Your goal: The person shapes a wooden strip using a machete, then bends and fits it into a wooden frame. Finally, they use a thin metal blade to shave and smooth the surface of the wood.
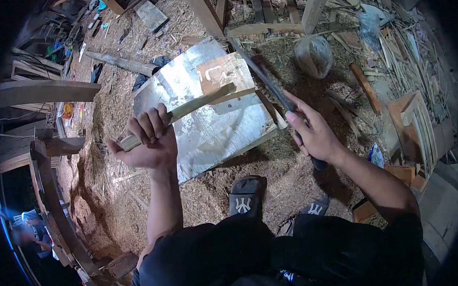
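Note:
My left hand (153,138) is wrapped round one end of a narrow, slightly curved wood strip (199,103). The strip's far end rests over a small board (226,71) with pale markings. That board lies on a larger whitish, scuffed panel (223,135). To the right, my right hand (312,129) grips a long, narrow, dark tool with a black handle (260,72), its exact kind unclear. The tool slants up and away, past the panel's right side, and is apart from the strip.
Sawdust and wood scraps cover the ground. Curved wooden pieces (48,92) stand at left, near a seated person (33,233). A wooden frame (265,28) is ahead. A clear plastic bag (314,57) and a slatted wooden piece (409,125) are on the right.

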`<action>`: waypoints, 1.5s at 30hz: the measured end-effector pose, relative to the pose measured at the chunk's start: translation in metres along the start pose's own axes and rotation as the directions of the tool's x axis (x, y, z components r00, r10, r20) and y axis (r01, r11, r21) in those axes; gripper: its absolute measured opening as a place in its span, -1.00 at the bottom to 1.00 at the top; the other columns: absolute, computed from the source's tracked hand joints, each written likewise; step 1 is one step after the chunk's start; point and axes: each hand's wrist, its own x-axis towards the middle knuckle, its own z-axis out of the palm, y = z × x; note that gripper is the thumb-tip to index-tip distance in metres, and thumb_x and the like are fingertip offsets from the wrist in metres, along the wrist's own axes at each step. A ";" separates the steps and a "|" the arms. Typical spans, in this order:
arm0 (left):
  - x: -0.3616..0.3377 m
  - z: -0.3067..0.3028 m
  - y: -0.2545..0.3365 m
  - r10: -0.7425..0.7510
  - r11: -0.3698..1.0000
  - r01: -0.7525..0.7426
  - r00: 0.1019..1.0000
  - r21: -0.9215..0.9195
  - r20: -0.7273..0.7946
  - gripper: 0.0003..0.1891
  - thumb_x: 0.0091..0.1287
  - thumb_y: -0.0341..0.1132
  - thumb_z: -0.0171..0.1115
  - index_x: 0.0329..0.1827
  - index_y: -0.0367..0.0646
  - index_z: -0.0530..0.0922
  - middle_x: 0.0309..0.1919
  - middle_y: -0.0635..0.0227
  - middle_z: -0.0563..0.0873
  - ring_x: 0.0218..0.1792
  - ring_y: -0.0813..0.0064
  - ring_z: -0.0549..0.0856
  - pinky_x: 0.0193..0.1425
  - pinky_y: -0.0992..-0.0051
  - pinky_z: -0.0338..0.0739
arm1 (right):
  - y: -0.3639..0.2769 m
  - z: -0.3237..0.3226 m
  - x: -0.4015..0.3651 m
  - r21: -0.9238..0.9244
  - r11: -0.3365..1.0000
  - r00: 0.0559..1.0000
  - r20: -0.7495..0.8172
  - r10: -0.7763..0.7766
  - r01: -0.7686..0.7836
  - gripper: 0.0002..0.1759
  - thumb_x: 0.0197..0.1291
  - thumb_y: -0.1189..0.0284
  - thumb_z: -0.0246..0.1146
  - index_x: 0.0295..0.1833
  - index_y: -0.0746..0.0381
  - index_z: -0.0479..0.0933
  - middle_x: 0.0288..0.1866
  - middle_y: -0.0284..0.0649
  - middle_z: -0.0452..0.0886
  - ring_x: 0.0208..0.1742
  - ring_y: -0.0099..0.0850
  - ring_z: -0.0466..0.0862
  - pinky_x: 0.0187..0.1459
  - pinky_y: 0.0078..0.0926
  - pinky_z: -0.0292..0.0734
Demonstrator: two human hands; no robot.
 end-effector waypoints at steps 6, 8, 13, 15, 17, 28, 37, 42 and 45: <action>-0.014 0.016 -0.002 0.052 0.979 -0.116 0.935 0.166 0.350 -0.15 0.37 0.52 -0.36 -0.77 -0.10 0.21 -0.83 0.45 0.17 -0.75 0.47 0.11 -0.37 0.32 0.14 | 0.008 0.005 -0.004 -0.225 0.944 0.969 0.109 -0.221 0.241 -0.40 0.56 0.30 0.00 0.64 -0.02 0.12 -0.55 -0.32 0.49 -0.58 -0.59 0.45 -0.45 -0.41 0.50; -0.018 0.020 -0.004 0.064 0.972 -0.149 0.912 0.184 0.404 -0.14 0.36 0.52 -0.35 -0.77 -0.12 0.20 -0.82 0.44 0.17 -0.74 0.46 0.11 -0.36 0.30 0.15 | 0.002 0.009 -0.007 -0.297 0.921 0.966 0.127 -0.225 0.253 -0.42 0.56 0.31 -0.01 0.63 -0.03 0.16 -0.54 -0.26 0.52 -0.59 -0.58 0.45 -0.44 -0.41 0.49; -0.030 0.023 -0.008 0.082 0.952 -0.197 0.900 0.232 0.428 -0.15 0.36 0.52 -0.34 -0.75 -0.12 0.17 -0.81 0.42 0.17 -0.73 0.44 0.11 -0.36 0.29 0.16 | 0.016 0.029 0.000 -0.252 0.860 0.896 0.111 -0.430 0.444 -0.44 0.54 0.36 0.01 0.60 -0.02 0.24 -0.60 -0.22 0.49 -0.67 -0.60 0.38 -0.47 -0.42 0.44; -0.034 0.028 -0.010 0.084 0.945 -0.209 0.900 0.253 0.427 -0.16 0.35 0.53 -0.32 -0.75 -0.11 0.15 -0.81 0.43 0.16 -0.72 0.45 0.11 -0.37 0.30 0.14 | 0.012 0.036 0.001 -0.231 0.882 0.911 0.075 -0.406 0.412 -0.43 0.52 0.41 0.00 0.60 0.00 0.24 -0.63 -0.27 0.45 -0.65 -0.61 0.38 -0.47 -0.48 0.43; -0.035 0.034 -0.012 0.096 0.952 -0.201 0.912 0.231 0.399 -0.16 0.34 0.53 -0.32 -0.74 -0.11 0.15 -0.80 0.44 0.16 -0.72 0.45 0.11 -0.37 0.31 0.12 | 0.012 0.043 0.003 -0.188 0.900 0.919 0.034 -0.393 0.392 -0.43 0.52 0.42 0.00 0.60 0.00 0.24 -0.62 -0.27 0.45 -0.63 -0.61 0.39 -0.46 -0.48 0.44; -0.024 0.046 -0.019 0.099 0.968 -0.160 0.950 0.193 0.295 -0.17 0.32 0.53 -0.29 -0.72 -0.13 0.17 -0.78 0.40 0.19 -0.65 0.43 0.12 -0.33 0.33 0.08 | 0.007 0.062 0.018 -0.149 0.884 0.893 -0.017 -0.449 0.442 -0.38 0.48 0.49 -0.01 0.61 0.01 0.20 -0.58 -0.20 0.53 -0.57 -0.50 0.55 -0.40 -0.40 0.54; -0.013 0.049 -0.022 0.073 0.990 -0.093 0.980 0.103 0.185 -0.17 0.28 0.55 -0.28 -0.72 -0.11 0.12 -0.77 0.44 0.14 -0.64 0.46 0.08 -0.36 0.36 0.04 | 0.002 0.066 0.021 -0.257 0.858 0.890 0.016 -0.455 0.444 -0.38 0.46 0.56 0.00 0.61 0.12 0.20 -0.48 -0.07 0.62 -0.65 -0.49 0.47 -0.52 -0.37 0.42; -0.010 0.051 -0.022 0.078 0.987 -0.105 0.974 0.119 0.212 -0.19 0.28 0.54 -0.29 -0.71 -0.09 0.11 -0.77 0.45 0.16 -0.65 0.48 0.10 -0.38 0.39 0.04 | 0.008 0.072 0.021 -0.287 0.810 0.835 -0.059 -0.547 0.511 -0.41 0.51 0.51 -0.02 0.61 0.08 0.20 -0.51 -0.11 0.59 -0.66 -0.54 0.40 -0.54 -0.42 0.38; -0.008 0.050 -0.021 0.057 0.993 -0.075 0.979 0.087 0.197 -0.20 0.29 0.53 -0.29 -0.71 -0.08 0.11 -0.77 0.44 0.16 -0.65 0.48 0.10 -0.37 0.38 0.05 | 0.002 0.067 0.015 -0.267 0.867 0.891 -0.059 -0.451 0.422 -0.40 0.50 0.51 -0.03 0.62 0.07 0.19 -0.49 -0.12 0.61 -0.64 -0.54 0.45 -0.53 -0.42 0.40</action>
